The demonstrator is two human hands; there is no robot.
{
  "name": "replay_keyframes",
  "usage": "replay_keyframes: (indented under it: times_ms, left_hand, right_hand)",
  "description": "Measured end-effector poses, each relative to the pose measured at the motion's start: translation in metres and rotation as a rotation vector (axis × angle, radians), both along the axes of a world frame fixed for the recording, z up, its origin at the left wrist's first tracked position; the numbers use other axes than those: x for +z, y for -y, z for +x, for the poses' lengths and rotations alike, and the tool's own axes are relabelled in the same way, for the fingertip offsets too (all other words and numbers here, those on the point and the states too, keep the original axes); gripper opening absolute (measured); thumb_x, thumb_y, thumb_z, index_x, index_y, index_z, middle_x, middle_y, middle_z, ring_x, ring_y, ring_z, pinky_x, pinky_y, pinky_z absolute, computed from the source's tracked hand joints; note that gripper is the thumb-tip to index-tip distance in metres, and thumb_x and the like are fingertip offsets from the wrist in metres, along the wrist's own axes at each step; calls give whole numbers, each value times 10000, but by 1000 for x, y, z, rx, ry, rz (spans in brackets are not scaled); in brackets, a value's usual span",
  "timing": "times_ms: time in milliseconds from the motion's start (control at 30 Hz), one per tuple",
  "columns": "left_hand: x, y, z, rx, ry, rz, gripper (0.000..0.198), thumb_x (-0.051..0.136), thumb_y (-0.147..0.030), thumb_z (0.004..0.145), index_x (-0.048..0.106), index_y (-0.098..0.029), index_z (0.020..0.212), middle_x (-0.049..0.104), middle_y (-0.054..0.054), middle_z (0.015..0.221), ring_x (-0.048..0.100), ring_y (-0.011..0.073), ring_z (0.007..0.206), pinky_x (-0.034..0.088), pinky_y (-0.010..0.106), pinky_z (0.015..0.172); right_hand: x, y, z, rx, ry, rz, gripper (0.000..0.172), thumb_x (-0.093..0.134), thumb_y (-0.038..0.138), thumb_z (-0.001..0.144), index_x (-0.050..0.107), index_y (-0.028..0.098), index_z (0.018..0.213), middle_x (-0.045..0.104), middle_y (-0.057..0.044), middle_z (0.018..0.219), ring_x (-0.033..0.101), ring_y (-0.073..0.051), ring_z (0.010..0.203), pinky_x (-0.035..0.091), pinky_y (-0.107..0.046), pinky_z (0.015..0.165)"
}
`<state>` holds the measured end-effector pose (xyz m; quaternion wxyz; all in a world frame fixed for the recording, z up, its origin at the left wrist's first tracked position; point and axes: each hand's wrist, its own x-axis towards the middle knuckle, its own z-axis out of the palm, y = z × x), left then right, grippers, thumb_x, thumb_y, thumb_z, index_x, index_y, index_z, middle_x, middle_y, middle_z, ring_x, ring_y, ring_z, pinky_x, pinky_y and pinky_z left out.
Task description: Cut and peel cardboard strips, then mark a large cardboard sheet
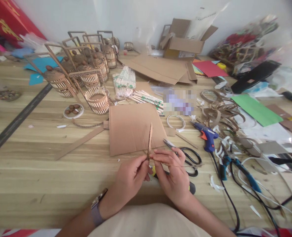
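Observation:
My left hand (131,179) and my right hand (172,176) meet over the near edge of the wooden table (37,177). Both pinch the lower end of a narrow cardboard strip (149,140), which stands on edge and points away from me. A thin thread-like strand runs right from my right fingertips. Just beyond the strip lies a flat cardboard sheet (133,128). Black-handled scissors (187,158) lie right of my right hand. A dark tool with a yellow part (191,188) lies partly hidden beneath my right hand.
A blue glue gun (207,135) with a black cord lies to the right, next to blue-handled pliers (237,168) and curled cardboard rings (220,112). Several small bamboo baskets (86,72) stand at the back left. Bundled sticks (123,82), an open carton (182,42) and coloured paper lie behind.

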<state>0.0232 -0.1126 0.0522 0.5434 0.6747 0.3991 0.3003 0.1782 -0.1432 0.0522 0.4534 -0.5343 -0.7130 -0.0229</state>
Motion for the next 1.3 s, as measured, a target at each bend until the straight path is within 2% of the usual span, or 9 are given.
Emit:
replay_keyframes:
  times_ms: [133, 233, 400, 533, 767, 933, 1033, 1133, 1300]
  left_hand:
    - [-2, -1, 0, 26, -4, -51, 310, 454, -377, 972, 682, -173, 1022, 690, 2, 675, 647, 134, 596, 491, 210, 578]
    - [-2, -2, 0, 25, -24, -50, 341, 440, -400, 979, 684, -169, 1038, 679, 4, 658, 643, 140, 598, 486, 219, 579]
    - [-2, -3, 0, 44, -34, -27, 327, 427, -392, 988, 672, -175, 990, 670, -5, 630, 630, 133, 569, 477, 217, 573]
    - [0, -3, -1, 17, -19, -11, 307, 425, -366, 993, 653, -176, 914, 657, -14, 612, 619, 119, 548, 469, 202, 563]
    - [-1, 0, -1, -22, 17, -43, 315, 414, -338, 995, 648, -178, 858, 673, -3, 640, 624, 114, 550, 482, 195, 564]
    - [-2, -2, 0, 8, 0, -92, 310, 463, -387, 972, 674, -172, 1045, 680, 5, 671, 641, 135, 587, 488, 211, 566]
    - [-2, -4, 0, 5, -21, -61, 334, 439, -400, 982, 681, -174, 1030, 675, 5, 663, 636, 137, 592, 482, 215, 577]
    - [-2, -4, 0, 16, -38, -39, 333, 435, -394, 986, 683, -177, 1030, 672, 0, 646, 629, 133, 576, 470, 212, 569]
    - [0, -3, 0, 12, -28, -11, 326, 422, -369, 991, 683, -175, 1012, 660, -7, 611, 623, 130, 550, 467, 210, 560]
  right_hand:
    - [3, 0, -1, 31, 10, 27, 179, 575, 82, 904, 572, 247, 973, 757, 33, 861, 708, -157, 868, 336, -380, 1017]
    - [3, 0, -2, 52, 27, 36, 177, 587, 83, 901, 577, 238, 985, 762, 16, 889, 705, -166, 896, 333, -387, 1019]
    - [2, -1, -3, 46, 69, 22, 164, 561, 103, 931, 591, 232, 1028, 766, -7, 950, 697, -178, 948, 328, -399, 1013]
    - [2, 0, -2, 41, 44, 26, 158, 562, 87, 933, 582, 227, 1003, 762, -3, 902, 700, -162, 913, 324, -399, 1006]
    - [-2, 0, 2, -3, -22, 4, 143, 541, 113, 927, 567, 247, 968, 749, 12, 872, 708, -164, 839, 402, -390, 935]
    - [1, -1, 0, 34, -14, -3, 162, 531, 106, 921, 572, 255, 970, 743, 12, 847, 708, -173, 841, 435, -378, 892]
    - [3, -1, -3, 61, -14, 2, 169, 549, 91, 907, 579, 245, 970, 747, 4, 872, 703, -176, 886, 435, -373, 886]
    - [2, -2, -3, 45, -7, 17, 169, 592, 100, 893, 594, 249, 973, 759, -4, 930, 701, -193, 924, 418, -392, 901]
    - [0, -1, -1, 43, 14, 16, 183, 575, 80, 901, 577, 248, 971, 763, 16, 915, 713, -169, 887, 368, -390, 980]
